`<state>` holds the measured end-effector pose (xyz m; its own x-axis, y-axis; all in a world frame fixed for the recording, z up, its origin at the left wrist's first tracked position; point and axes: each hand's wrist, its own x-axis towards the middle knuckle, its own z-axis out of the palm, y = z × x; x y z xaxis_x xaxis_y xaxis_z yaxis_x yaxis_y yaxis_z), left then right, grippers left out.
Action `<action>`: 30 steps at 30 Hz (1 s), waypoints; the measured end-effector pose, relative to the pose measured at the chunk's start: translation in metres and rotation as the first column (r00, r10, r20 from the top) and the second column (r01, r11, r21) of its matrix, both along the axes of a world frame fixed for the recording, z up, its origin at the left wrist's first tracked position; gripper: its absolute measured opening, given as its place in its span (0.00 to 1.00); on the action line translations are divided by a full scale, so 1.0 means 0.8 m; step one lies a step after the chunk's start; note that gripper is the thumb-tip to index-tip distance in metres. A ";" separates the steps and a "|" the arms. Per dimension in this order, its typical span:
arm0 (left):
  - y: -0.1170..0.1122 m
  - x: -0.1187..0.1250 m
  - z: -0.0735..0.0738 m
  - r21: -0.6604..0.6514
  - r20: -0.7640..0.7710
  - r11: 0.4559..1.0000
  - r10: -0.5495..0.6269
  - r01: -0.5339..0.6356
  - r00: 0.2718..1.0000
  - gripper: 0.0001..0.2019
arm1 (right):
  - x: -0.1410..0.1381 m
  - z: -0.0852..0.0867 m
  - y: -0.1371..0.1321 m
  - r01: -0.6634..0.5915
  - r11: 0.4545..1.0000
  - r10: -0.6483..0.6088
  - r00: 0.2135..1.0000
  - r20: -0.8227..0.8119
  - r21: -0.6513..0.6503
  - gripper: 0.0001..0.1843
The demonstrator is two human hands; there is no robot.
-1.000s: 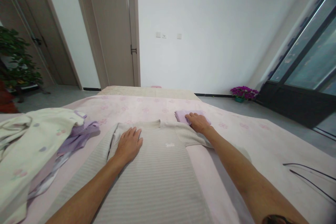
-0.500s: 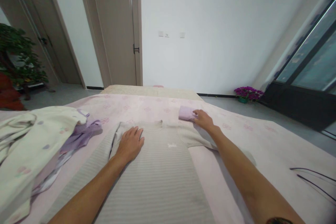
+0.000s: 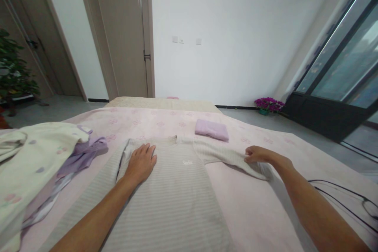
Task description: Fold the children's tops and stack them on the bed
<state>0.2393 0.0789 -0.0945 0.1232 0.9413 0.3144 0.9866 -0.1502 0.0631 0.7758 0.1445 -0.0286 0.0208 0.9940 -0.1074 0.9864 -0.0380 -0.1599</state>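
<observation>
A beige striped sweater (image 3: 174, 197) lies flat on the pink floral bed sheet (image 3: 265, 212). My left hand (image 3: 140, 163) rests flat on its left chest, fingers spread. My right hand (image 3: 256, 154) is closed on the end of the sweater's right sleeve (image 3: 224, 155), which stretches out to the right. A folded lilac cloth (image 3: 212, 129) sits on the sheet beyond the sleeve, apart from both hands.
A heap of cream and purple clothes (image 3: 44, 157) lies on the bed's left side. A black cable (image 3: 342, 201) trails over the right edge. Beyond the bed are a door (image 3: 124, 35), a potted purple flower (image 3: 268, 105) and a glass sliding door (image 3: 342, 82).
My right hand left the folded lilac cloth, moved right and toward me, and took hold of the sweater's right sleeve end. The left hand stayed flat on the sweater.
</observation>
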 end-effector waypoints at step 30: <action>0.003 -0.008 -0.006 -0.019 0.007 1.000 -0.013 0.014 1.000 0.24 | -0.240 -0.068 -0.029 -0.433 0.886 0.415 0.901 0.129 0.168 0.36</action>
